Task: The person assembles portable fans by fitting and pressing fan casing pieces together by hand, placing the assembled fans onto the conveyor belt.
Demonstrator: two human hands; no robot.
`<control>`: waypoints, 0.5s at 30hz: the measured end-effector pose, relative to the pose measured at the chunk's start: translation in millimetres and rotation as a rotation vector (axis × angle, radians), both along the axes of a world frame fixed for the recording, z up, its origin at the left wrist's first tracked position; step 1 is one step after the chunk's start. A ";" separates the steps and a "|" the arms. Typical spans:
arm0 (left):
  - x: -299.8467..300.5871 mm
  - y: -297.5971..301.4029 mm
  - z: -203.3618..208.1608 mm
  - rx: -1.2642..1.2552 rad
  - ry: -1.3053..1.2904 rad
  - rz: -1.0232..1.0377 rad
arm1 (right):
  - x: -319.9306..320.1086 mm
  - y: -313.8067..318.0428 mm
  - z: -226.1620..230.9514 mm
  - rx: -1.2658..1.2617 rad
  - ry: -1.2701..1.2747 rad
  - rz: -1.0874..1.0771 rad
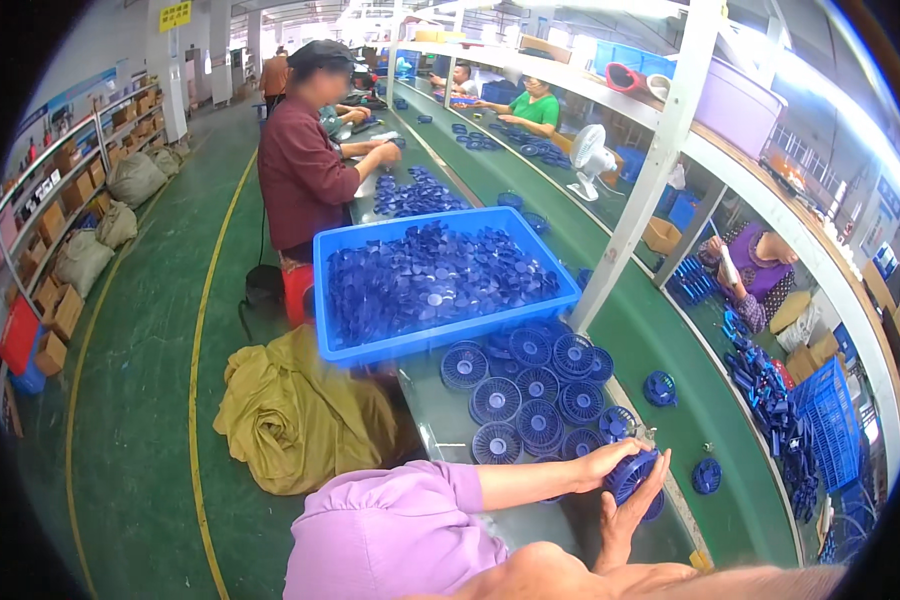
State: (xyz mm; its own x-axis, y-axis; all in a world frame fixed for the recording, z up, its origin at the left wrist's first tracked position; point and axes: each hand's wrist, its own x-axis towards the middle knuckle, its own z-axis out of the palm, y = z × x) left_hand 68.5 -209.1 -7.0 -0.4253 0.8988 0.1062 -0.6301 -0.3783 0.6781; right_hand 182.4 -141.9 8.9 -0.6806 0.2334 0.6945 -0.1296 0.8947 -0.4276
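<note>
1. Right now, in the head view, both your hands meet at the near right of the steel worktable (440, 420), clasped around one round blue fan grille (632, 472).
2. Your left hand (610, 457) lies over the grille's top and far-left rim, fingers curled onto it, grasping it.
3. Your right hand (632, 508) comes up from below, fingers wrapped on the grille's near-right edge, also grasping it.
4. The grille sits between the two palms, tilted, just above the table's edge.
5. Just far-left of your grip lie stacked blue grilles (535, 385); beyond them stands a blue crate (340, 340) full of blue parts.
</note>
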 end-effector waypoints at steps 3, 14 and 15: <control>6.0 -3.2 2.1 0.002 -0.069 0.054 | 0.8 -1.7 2.8 -0.021 -0.009 0.033; 45.0 -28.3 26.4 -0.010 1.003 0.935 | -3.9 -18.3 -32.3 -1.320 0.099 0.574; 45.2 -29.3 26.7 -0.005 1.040 0.953 | -3.9 -19.8 -32.0 -1.323 0.098 0.572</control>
